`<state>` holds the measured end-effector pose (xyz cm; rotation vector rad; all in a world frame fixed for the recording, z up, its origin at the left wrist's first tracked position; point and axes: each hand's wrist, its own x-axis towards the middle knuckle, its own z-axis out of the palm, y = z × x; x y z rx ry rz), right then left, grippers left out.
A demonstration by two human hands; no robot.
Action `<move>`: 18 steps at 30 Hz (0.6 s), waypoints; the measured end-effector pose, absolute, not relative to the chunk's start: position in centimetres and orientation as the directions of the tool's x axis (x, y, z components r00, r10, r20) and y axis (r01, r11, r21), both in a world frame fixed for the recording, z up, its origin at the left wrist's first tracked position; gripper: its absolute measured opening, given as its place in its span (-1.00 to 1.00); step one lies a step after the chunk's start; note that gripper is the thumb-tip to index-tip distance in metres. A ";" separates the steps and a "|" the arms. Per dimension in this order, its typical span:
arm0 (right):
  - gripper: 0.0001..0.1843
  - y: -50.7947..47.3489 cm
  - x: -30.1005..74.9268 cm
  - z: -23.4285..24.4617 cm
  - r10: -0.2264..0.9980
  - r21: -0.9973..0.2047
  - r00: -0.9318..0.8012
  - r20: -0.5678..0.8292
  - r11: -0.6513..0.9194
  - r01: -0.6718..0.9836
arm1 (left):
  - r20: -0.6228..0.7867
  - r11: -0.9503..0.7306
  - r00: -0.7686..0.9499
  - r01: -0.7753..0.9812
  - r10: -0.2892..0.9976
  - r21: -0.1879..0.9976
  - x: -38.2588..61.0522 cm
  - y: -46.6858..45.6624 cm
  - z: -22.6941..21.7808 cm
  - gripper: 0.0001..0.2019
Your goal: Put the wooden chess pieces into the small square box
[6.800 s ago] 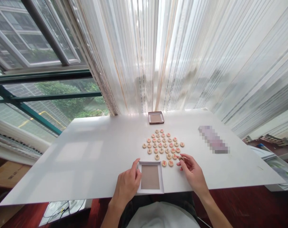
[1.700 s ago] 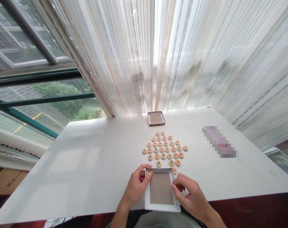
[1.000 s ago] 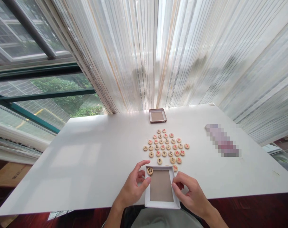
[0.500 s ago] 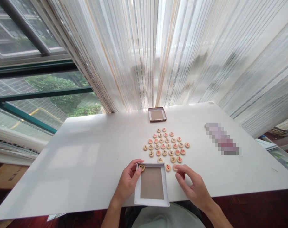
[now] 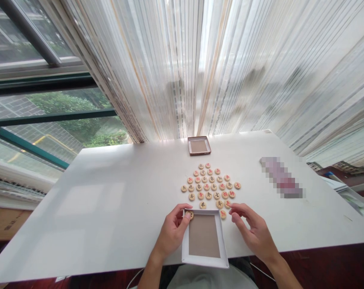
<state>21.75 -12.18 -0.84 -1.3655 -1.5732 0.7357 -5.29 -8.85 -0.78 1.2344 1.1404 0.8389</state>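
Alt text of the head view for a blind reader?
At a white table, the left hand rests a thumb on a wooden Chinese chess piece in a corner of a white tray; the right hand is beside a cluster of similar pieces.

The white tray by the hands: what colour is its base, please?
The tray has a tan base, best in head view.

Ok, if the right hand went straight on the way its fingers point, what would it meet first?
Probably the red-marked xiangqi piece just past the index fingertip of the right hand, though depth is hard to judge from this view.
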 end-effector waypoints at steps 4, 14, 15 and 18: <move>-0.74 -12.2 19.7 -0.1 0.977 -0.915 -0.047 0.207 0.210 0.343 | -0.197 0.184 0.285 0.073 0.938 0.980 -4.3 -9.0 -0.7 -0.67; -0.81 -11.7 18.1 -0.4 0.975 -0.920 -0.046 0.216 0.219 0.324 | -0.230 0.213 0.280 0.091 0.932 0.973 -4.0 -9.1 -1.0 -0.65; -0.81 -11.7 18.1 -0.5 0.974 -0.917 -0.043 0.222 0.224 0.331 | -0.228 0.209 0.275 0.099 0.934 0.973 -3.9 -9.1 -1.0 -0.66; -0.81 -11.6 18.2 -0.5 0.971 -0.906 -0.039 0.237 0.235 0.352 | -0.219 0.196 0.262 0.110 0.940 0.974 -3.8 -9.0 -0.9 -0.65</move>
